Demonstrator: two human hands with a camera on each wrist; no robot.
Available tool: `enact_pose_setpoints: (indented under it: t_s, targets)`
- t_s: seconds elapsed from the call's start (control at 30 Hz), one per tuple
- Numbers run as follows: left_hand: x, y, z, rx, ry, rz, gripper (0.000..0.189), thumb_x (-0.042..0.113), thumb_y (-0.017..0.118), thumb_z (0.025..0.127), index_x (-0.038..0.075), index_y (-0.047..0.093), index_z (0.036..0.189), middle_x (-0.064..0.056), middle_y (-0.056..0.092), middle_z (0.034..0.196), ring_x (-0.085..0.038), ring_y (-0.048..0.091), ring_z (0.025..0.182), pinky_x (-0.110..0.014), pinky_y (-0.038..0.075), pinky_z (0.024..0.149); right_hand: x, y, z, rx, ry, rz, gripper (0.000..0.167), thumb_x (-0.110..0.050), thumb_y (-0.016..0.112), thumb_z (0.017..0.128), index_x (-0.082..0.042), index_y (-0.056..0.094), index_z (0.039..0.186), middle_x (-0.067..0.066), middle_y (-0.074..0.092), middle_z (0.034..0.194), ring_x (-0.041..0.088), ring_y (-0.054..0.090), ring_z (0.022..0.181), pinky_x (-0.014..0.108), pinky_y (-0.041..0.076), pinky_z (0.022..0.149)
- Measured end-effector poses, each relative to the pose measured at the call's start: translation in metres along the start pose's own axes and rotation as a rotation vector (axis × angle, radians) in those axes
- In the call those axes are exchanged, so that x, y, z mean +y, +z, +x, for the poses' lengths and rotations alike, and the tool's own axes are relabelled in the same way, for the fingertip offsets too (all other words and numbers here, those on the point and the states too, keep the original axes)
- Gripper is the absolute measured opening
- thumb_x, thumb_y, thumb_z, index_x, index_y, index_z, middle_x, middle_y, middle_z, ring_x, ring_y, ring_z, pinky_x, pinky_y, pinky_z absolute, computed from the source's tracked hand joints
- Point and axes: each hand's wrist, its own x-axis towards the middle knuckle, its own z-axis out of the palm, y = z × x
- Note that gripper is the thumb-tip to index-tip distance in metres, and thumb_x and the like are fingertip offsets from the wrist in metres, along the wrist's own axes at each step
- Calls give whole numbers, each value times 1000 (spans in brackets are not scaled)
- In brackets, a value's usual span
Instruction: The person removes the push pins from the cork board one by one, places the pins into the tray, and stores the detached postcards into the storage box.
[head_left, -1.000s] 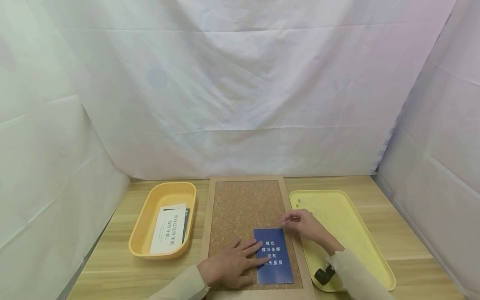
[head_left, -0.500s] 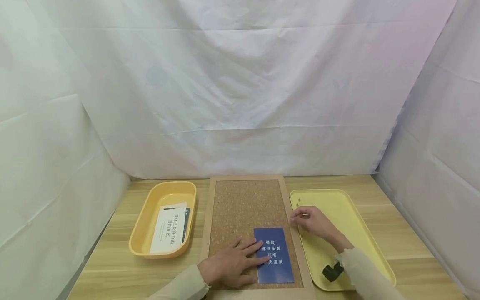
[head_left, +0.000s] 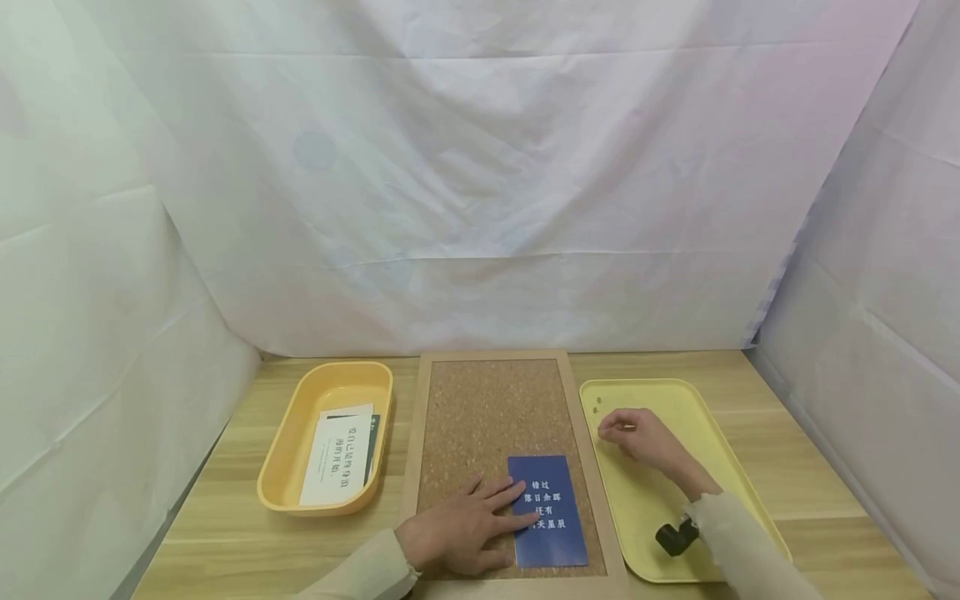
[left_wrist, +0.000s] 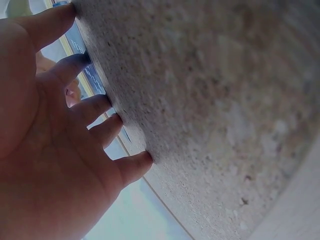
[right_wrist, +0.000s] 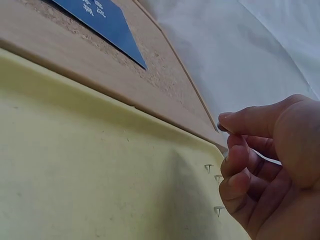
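A blue card (head_left: 551, 542) with white lettering lies on the lower right of a wood-framed corkboard (head_left: 495, 408). Spread over the board, my left hand (head_left: 465, 527) rests its fingertips on the card's left part. The left wrist view shows those fingers straight, touching the cork and card. Above the yellow tray (head_left: 675, 500), my right hand (head_left: 645, 442) pinches a small thumbtack (right_wrist: 222, 128) between thumb and index finger; most of the tack is hidden. Several more thumbtacks (right_wrist: 218, 210) sit in the tray near that hand.
At the left stands an orange-yellow basin (head_left: 288, 467) with white and dark green cards (head_left: 330, 462) in it. A white cloth (head_left: 480, 167) hangs behind and along both sides of the wooden table (head_left: 210, 533). A black wrist device (head_left: 677, 537) hangs over the tray.
My right hand has moved right, from the card's upper right corner across the board's frame to over the tray. The left hand and the card have stayed put.
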Motion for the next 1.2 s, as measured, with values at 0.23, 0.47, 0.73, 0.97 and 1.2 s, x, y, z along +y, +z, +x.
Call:
enact_pose_setpoints:
  t_s: [0.23, 0.47, 0.73, 0.97, 1.2]
  targets:
    - [1, -1, 0, -10, -7, 7, 57, 52, 44, 102, 43, 25, 155, 1, 18, 166, -18, 16, 152, -51, 24, 121, 7, -1, 2, 23, 11, -43, 13, -15, 65, 96, -3, 70, 97, 10, 63, 78, 8, 45, 50, 23, 40, 45]
    - [0, 0, 1, -8, -3, 18, 57, 53, 43, 102, 43, 25, 155, 2, 17, 166, -18, 16, 152, -51, 25, 120, 14, -1, 2, 40, 36, -107, 10, -13, 64, 95, -6, 72, 95, 5, 65, 79, 11, 50, 58, 24, 44, 50]
    - [0, 0, 1, -11, -11, 6, 57, 54, 43, 101, 44, 25, 155, 2, 17, 166, -17, 16, 152, -50, 23, 121, 17, 0, 2, 52, 20, -149, 9, -13, 67, 93, -8, 72, 90, 3, 67, 84, 13, 55, 71, 25, 48, 58]
    - [0, 0, 1, -11, -16, -9, 58, 53, 44, 101, 44, 25, 155, 2, 16, 166, -17, 15, 153, -51, 23, 121, 17, 1, 2, 54, 14, -172, 8, -13, 67, 93, -10, 73, 89, 1, 70, 88, 14, 58, 83, 27, 48, 72]
    - [0, 0, 0, -8, -12, -14, 57, 52, 44, 101, 44, 25, 155, 2, 16, 166, -18, 15, 153, -51, 23, 121, 19, 2, 2, 40, -11, -177, 9, -12, 66, 93, -9, 73, 89, 1, 69, 87, 15, 59, 83, 30, 48, 74]
